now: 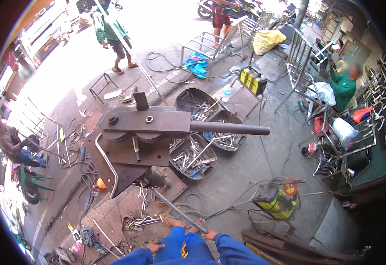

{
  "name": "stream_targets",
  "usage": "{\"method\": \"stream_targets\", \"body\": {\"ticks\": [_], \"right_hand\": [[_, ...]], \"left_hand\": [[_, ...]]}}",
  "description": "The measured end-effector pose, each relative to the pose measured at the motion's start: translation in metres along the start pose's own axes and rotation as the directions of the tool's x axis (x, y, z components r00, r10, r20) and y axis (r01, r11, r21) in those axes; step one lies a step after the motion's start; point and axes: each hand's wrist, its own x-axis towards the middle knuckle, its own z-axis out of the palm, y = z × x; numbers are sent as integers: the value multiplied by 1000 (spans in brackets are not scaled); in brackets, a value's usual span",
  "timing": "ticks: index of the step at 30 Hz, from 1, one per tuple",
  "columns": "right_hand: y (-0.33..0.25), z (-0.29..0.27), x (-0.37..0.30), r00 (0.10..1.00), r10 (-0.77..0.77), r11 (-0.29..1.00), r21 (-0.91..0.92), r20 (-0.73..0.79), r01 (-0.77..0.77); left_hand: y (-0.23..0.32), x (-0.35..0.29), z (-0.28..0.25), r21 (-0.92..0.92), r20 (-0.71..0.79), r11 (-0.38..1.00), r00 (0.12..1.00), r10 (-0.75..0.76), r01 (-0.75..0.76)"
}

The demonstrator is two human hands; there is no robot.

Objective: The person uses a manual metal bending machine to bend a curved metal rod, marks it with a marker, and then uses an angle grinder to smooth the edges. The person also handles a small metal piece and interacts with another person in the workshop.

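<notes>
My right hand (210,234) is closed around the lower end of a long grey metal bar (177,212), which slants up toward the stand's base. My left hand (156,246) rests by my left thigh, fingers loosely extended, with nothing visible in it. In front of me stands a heavy brown steel bending tool (146,120) with a thick round handle (230,128) pointing right. A bent, shiny metal rod (107,157) lies along the left edge of its plate. A small dark pin or bolt (136,149) sits against the plate's middle.
Open black cases of wrenches (193,157) lie beyond the tool. A yellow-green machine (276,201) with cables sits at right; another welder (252,80) stands farther off. Steel beams (290,245) lie at lower right. People work at left, right and back among metal frames (301,57).
</notes>
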Motion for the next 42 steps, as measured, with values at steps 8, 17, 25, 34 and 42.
{"method": "stream_targets", "body": {"ticks": [8, 17, 25, 34, 42], "right_hand": [[13, 9, 13, 999, 6, 1000, 9, -52, -6], [22, 12, 24, 999, -6, 999, 36, -40, 8], [18, 9, 26, 996, -81, 997, 21, 38, 80], [58, 34, 76, 999, -51, 998, 20, -13, 51], [60, 34, 73, 995, -32, 998, 43, -94, 36]], "left_hand": [[13, 7, -4, -166, 73, 977, 990, -122, 133], [18, -7, 9, -17, 144, 1000, 990, 2, 1], [-3, 11, 13, -129, 247, 991, 969, -10, 43], [10, 18, 8, -84, 306, 994, 951, -38, 67], [17, -2, 13, -108, 385, 990, 922, -40, 88]]}}
